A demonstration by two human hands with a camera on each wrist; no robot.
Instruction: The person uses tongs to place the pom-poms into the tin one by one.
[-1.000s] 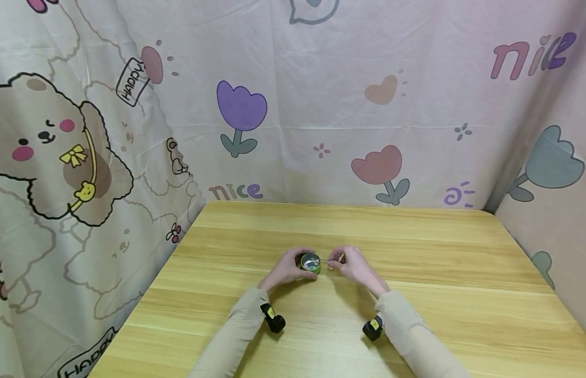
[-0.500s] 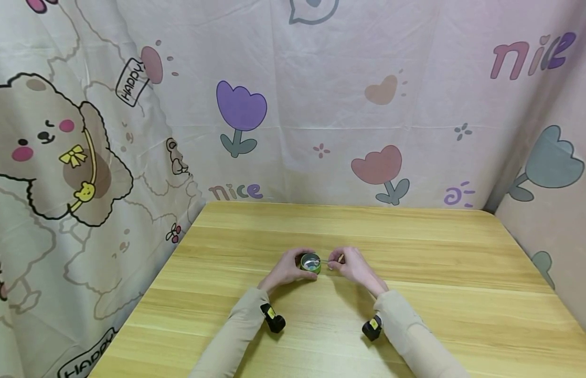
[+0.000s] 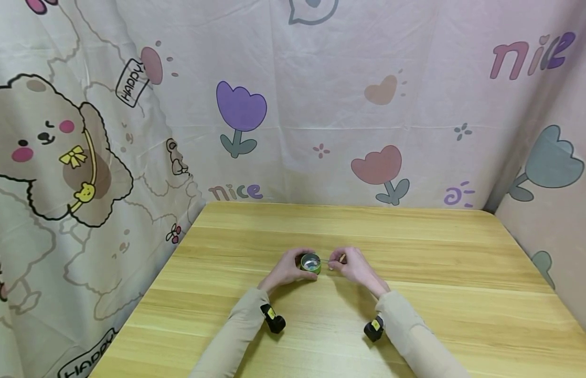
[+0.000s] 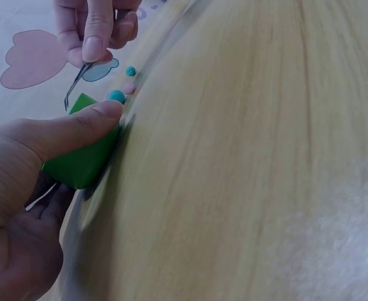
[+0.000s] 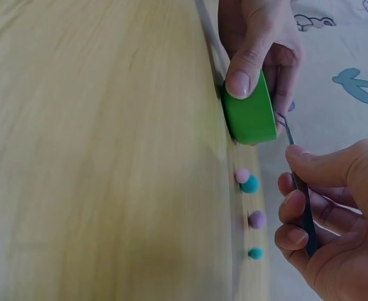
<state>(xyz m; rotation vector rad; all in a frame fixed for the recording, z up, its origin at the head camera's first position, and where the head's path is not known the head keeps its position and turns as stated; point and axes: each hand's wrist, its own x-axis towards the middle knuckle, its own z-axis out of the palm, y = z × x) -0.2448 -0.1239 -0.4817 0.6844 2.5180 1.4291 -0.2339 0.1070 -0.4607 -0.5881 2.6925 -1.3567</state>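
My left hand grips a small round green tin from the side, thumb on the near wall and fingers behind. Its open top shows a shiny inside in the head view. Opposite it, my right hand pinches dark, bent-tipped tweezers between thumb and fingers. Their tip reaches the tin's rim; whether it bears anything I cannot tell. Beside the tin on the table lie several small balls, among them a turquoise ball, a pink ball, a purple ball and a smaller turquoise ball.
The wood-grain table spreads out around both hands. A printed cloth hangs behind it and along both sides. Each wrist carries a black camera, the left camera and the right camera.
My right wrist shifts very slightly to the right, still with the tweezers. The left hand and the tin stay where they were.
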